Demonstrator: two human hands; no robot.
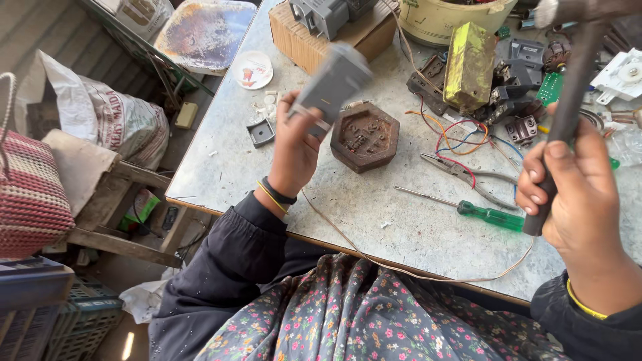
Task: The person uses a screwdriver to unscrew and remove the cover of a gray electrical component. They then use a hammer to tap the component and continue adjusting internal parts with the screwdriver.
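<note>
Head view: the left hand [294,150] is closed around a small grey plastic block [332,85], apparently an electrical part, and holds it tilted just above the rusty hexagonal iron block [365,136], which sits on the worktop [401,227] as a likely anvil; holding the part there keeps it close to a hard striking surface. The grey block is blurred, so its detail cannot be read beyond a boxy shape with a lighter lower edge. The right hand [578,184] is fully clenched on the dark handle of a hammer [568,100], raised with its head near the top edge of the frame, well apart from the part, a position consistent with a readied blow. On the worktop between the hands lie pliers [468,175] and a green-handled screwdriver [491,216], within easy reach. Beyond them lie loose coloured wires [461,137] and dismantled components [515,87], including a yellow-wrapped unit [470,67].
</note>
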